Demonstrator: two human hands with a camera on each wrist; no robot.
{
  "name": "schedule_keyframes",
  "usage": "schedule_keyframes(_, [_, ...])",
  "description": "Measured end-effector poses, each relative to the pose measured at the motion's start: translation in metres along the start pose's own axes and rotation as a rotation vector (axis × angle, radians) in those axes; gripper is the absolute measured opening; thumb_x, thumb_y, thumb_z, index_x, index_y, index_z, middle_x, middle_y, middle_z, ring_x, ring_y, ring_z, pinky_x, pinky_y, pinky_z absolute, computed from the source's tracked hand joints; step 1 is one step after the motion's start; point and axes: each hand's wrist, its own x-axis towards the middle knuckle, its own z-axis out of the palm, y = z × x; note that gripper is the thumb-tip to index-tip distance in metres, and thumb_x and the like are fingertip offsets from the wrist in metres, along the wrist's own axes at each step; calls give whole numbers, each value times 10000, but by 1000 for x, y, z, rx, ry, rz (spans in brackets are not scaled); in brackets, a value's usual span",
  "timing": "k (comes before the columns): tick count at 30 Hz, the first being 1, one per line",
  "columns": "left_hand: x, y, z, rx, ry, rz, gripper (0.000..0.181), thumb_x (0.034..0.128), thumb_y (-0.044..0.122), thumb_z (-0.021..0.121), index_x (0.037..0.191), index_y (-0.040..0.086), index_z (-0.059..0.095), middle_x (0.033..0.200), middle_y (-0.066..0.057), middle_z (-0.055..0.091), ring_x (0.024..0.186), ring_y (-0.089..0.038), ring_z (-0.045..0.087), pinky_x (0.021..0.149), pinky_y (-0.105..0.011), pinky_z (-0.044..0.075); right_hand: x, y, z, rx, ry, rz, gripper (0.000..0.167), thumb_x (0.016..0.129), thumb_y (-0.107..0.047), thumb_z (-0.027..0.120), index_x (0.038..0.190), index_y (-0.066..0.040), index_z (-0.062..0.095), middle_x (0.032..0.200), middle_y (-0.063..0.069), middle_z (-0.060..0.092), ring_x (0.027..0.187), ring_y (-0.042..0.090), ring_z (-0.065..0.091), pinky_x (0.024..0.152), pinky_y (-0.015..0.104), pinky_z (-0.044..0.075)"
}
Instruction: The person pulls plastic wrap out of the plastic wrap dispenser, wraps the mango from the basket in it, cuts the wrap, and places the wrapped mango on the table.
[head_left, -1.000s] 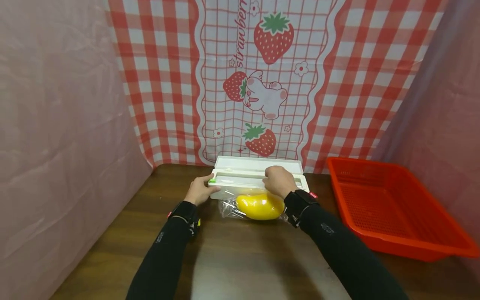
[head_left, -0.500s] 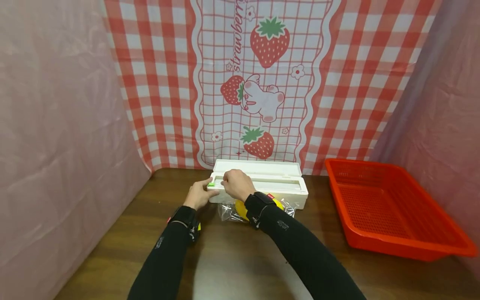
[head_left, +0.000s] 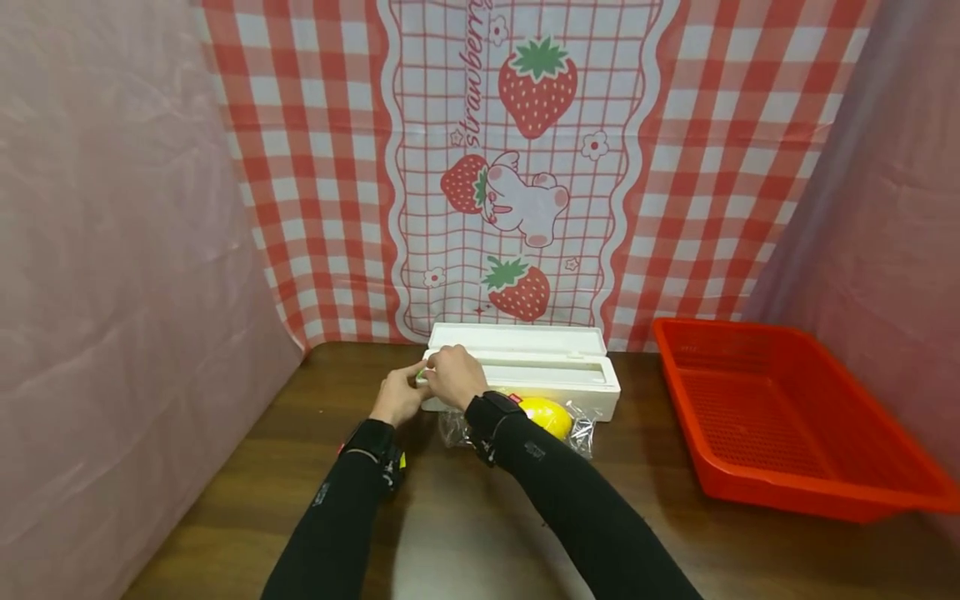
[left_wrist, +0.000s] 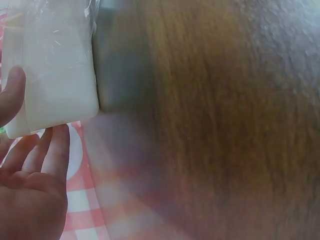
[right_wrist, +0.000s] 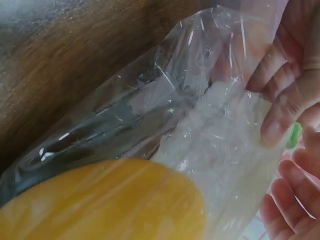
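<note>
The left hand (head_left: 400, 394) is clamped on the near-left end of a long white cling-film dispenser box (head_left: 558, 395), its thumb on the front face and its fingers at the end. The right hand (head_left: 455, 377) is just beside it, above that same end of the box, with its fingers bent beside a small green slider (right_wrist: 295, 135); whether they pinch it cannot be told. The rest of the box stretches away to the right of both hands, and the lid (head_left: 517, 337) stands tipped back beyond them. Clear plastic film (right_wrist: 220, 100) hangs down the front of the box, below the right hand, and runs over a yellow mango (head_left: 546, 417). The mango lies just to the right of the right wrist, which hides part of it, on the person's side of the box. Farther off to the right hand's right, well apart, sits a red plastic basket (head_left: 795, 487). Under both hands is a dark wooden table (head_left: 300, 483); beyond them hangs a red-checked strawberry cloth (head_left: 330, 167).
</note>
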Motion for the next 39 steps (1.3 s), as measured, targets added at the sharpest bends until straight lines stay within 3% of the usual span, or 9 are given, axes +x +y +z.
schedule_keyframes(4, [-1, 3, 4, -11, 10, -13, 590, 856, 103, 774, 1420, 92, 598, 1330, -209, 637, 1160, -344, 582, 992, -488, 479, -1, -1, 2, -29, 34, -37, 159, 963, -227, 700, 985, -115, 812, 946, 67, 695, 958, 282, 634, 807, 400, 547])
schedule_keyframes(13, [2, 7, 10, -10, 1, -11, 585, 874, 114, 776, 1429, 98, 591, 1389, -186, 602, 1289, -359, 537, 1040, -487, 456, 2, 4, 7, -70, 60, -9, 131, 918, -143, 716, 800, -94, 746, 836, 63, 652, 900, 288, 630, 752, 401, 539])
schedule_keyframes(18, [2, 7, 7, -15, 21, -5, 589, 865, 120, 787, 1422, 97, 596, 1398, -180, 594, 1279, -339, 545, 1027, -471, 458, 2, 4, 6, -148, 44, -53, 74, 893, -155, 754, 877, -83, 755, 875, 76, 656, 893, 291, 620, 781, 384, 536])
schedule_keyframes(23, [2, 6, 5, -13, 29, -9, 581, 872, 118, 774, 1424, 94, 592, 1405, -174, 588, 1248, -320, 556, 1008, -458, 461, 2, 3, 5, -233, 23, -88, 200, 884, -229, 786, 1013, -77, 775, 944, 93, 679, 903, 287, 617, 825, 377, 536])
schedule_keyframes(28, [1, 5, 8, -12, 41, 19, 577, 847, 69, 755, 1404, 64, 605, 1361, -186, 621, 1146, -306, 579, 940, -450, 482, 2, 4, 9, -266, 34, -92, 212, 886, -221, 781, 1019, -57, 774, 952, 106, 683, 906, 292, 611, 847, 380, 527])
schedule_keyframes(34, [0, 1, 4, 4, 37, 14, 578, 857, 123, 791, 1400, 57, 605, 1390, -173, 602, 1224, -306, 562, 980, -441, 472, 1, 2, 11, -282, 33, -103, 169, 881, -166, 761, 993, -40, 754, 946, 117, 679, 902, 298, 615, 846, 388, 530])
schedule_keyframes(39, [1, 0, 2, 28, 41, 19, 587, 855, 161, 814, 1396, 60, 610, 1370, -185, 613, 1176, -335, 581, 964, -455, 479, 0, 3, 13, -282, 46, -102, 192, 848, -170, 786, 973, -31, 743, 943, 123, 680, 890, 299, 612, 836, 393, 532])
